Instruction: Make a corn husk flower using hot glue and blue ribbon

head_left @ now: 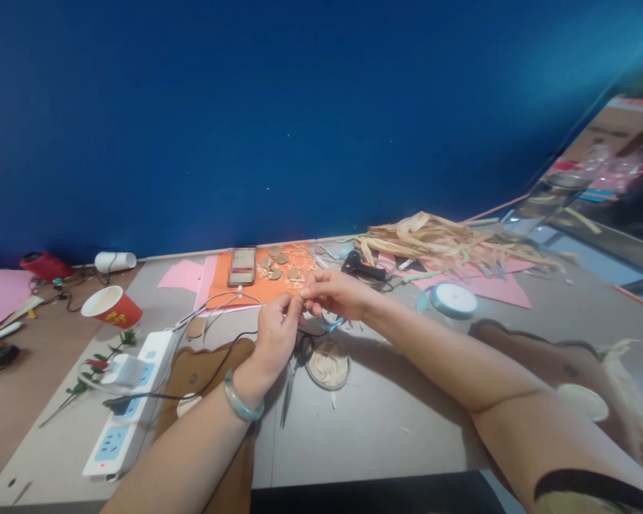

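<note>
My left hand point(276, 335) and my right hand point(336, 294) meet fingertip to fingertip above the grey table point(386, 421). Both pinch something small and pale between them; I cannot make out what it is. A jade bangle point(241, 403) circles my left wrist. Under the hands lie black scissors point(294, 371) and a round dish of pale strips point(328, 364). Just beyond them an orange sheet point(278, 285) carries several brown discs and a phone point(242, 265) on a white cable.
A white power strip point(131, 400) with plugs lies at the left, a red paper cup point(111, 307) behind it. A heap of dried husks point(444, 243), a black glue gun point(363, 268) and a blue ribbon roll point(453, 300) sit at the right. Brown cardboard pieces point(193, 371) lie near.
</note>
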### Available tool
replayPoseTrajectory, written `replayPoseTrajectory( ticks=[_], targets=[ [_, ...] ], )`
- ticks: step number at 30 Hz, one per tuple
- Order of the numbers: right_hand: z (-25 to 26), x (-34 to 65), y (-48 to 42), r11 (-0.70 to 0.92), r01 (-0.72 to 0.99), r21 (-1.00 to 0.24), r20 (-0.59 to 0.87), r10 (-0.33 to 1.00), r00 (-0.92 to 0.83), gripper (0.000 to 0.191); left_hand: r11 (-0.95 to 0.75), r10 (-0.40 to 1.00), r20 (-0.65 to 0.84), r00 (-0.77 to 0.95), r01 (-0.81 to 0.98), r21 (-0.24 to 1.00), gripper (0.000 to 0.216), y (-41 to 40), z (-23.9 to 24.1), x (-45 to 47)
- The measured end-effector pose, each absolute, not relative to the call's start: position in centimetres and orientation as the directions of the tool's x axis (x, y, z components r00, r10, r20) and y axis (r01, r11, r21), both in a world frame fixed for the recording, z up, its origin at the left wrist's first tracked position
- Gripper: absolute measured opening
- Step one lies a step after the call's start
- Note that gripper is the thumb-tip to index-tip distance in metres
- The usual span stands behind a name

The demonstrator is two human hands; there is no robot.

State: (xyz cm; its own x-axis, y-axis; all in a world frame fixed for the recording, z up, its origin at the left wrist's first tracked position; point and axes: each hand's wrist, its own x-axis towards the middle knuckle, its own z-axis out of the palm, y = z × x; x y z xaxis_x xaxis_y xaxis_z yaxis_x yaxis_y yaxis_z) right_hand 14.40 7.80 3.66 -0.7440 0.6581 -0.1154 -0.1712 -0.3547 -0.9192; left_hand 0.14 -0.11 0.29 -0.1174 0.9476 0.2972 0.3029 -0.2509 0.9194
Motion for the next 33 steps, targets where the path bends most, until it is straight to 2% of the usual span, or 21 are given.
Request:
replayPoseTrajectory(
  ticks=[8, 12, 19, 24, 26, 29, 33],
  targets=[
    [3.18, 13.88, 7.53, -0.351, -0.182, -0.919, -0.140, 0.720, -0.679, 0.023, -0.210, 0.955, 0.261, -0.142, 0.301, 0.930, 0.043, 0.12, 0.02, 0.10],
    [2.91, 13.58, 7.24, -0.376, -0.192, -0.907, -0.140, 0.697, -0.703, 0.022, -0.212, 0.955, 0.256, -0.147, 0.258, 0.942, 0.042, 0.23, -0.02, 0.27],
    [3.39, 13.44, 6.97, -0.215, -0.134, -0.967, -0.075, 0.748, -0.659, 0.038, -0.180, 0.963, 0.213, -0.163, 0.200, 0.963, 0.045, 0.51, -0.41, 0.09],
    [3.49, 13.55, 6.94, -0.107, -0.164, -0.981, 0.019, 0.783, -0.622, 0.029, -0.182, 0.966, 0.210, -0.153, 0.181, 0.967, 0.047, 0.65, -0.45, -0.23],
    [3.39, 13.58, 6.97, -0.114, -0.163, -0.980, 0.020, 0.760, -0.650, 0.032, -0.182, 0.969, 0.205, -0.135, 0.168, 0.969, 0.048, 0.64, -0.43, -0.22],
    [3.22, 13.64, 7.13, -0.153, -0.173, -0.973, 0.007, 0.732, -0.682, 0.028, -0.176, 0.974, 0.193, -0.121, 0.140, 0.974, 0.047, 0.55, -0.34, -0.01],
    [3.32, 13.85, 7.42, -0.275, -0.217, -0.937, -0.026, 0.673, -0.739, 0.025, -0.175, 0.980, 0.179, -0.090, 0.047, 0.983, 0.044, 0.48, 0.19, 0.48]
  ],
)
